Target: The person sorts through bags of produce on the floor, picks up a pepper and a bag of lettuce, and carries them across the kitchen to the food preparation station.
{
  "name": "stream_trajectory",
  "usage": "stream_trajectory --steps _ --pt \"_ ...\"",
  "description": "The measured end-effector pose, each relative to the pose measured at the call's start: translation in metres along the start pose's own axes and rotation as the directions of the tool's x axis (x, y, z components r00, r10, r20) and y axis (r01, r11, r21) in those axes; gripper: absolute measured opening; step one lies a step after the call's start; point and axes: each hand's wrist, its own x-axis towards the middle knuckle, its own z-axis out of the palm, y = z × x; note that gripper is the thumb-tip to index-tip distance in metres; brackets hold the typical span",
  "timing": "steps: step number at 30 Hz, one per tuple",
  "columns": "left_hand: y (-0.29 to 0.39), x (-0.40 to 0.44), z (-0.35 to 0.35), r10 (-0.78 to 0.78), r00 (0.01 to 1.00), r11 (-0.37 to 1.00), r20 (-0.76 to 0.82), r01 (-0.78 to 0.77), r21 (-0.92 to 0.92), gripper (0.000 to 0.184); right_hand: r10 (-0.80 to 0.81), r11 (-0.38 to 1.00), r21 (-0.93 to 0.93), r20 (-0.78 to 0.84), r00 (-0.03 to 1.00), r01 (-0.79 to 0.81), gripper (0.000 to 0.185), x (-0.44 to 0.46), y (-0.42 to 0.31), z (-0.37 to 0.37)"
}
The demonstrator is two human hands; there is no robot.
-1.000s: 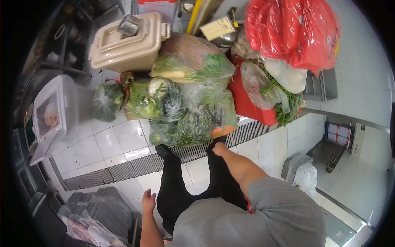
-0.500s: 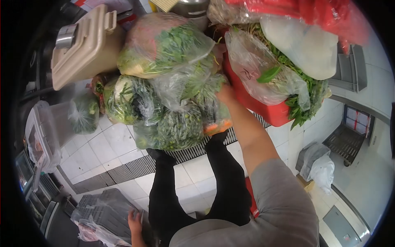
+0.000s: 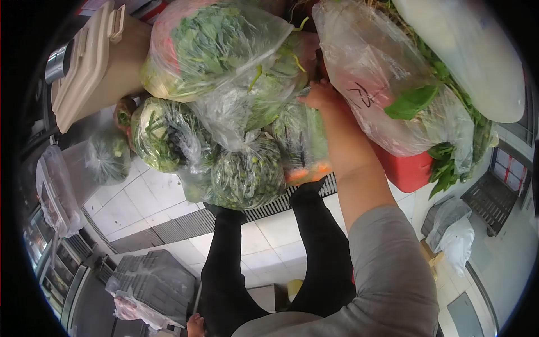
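My right hand (image 3: 320, 95) reaches to the top of a clear bag (image 3: 303, 135) with green vegetables and carrots, its fingers bent at the plastic; what they hold is too small to make out. To its left are bags of dark greens (image 3: 248, 174) and of pale green heads (image 3: 154, 135), with a large bag of leafy greens (image 3: 208, 48) behind. A clear bag of stems (image 3: 382, 84) lies on a red container (image 3: 404, 168) to the right. My left hand (image 3: 195, 326) is low beside my left leg, its fingers partly hidden at the frame's edge.
A beige lidded bin (image 3: 92, 62) with a metal cup (image 3: 58, 63) stands at the left. Nearer are a single bag of greens (image 3: 108, 157), a clear plastic box (image 3: 56, 191) and grey crates (image 3: 154, 281). A floor grate (image 3: 185, 227) crosses the white tiles.
My right hand has moved forward from near my right foot to the carrot bag's top. My left hand has dropped toward the lower edge. The view has moved closer to the bags.
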Motion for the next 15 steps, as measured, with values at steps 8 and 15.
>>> stream_trajectory --steps 8,15 --pt "0.035 0.031 -0.005 0.070 0.996 0.971 -0.052 -0.080 -0.226 0.044 -0.028 0.948 0.256 -0.524 0.851 0.189 0.040 -0.011 0.029 0.109" --pt "0.062 0.045 -0.020 0.121 0.992 0.928 -0.046 -0.130 -0.349 0.040 -0.079 0.933 0.257 -0.532 0.843 0.250 0.030 -0.198 0.028 0.053"
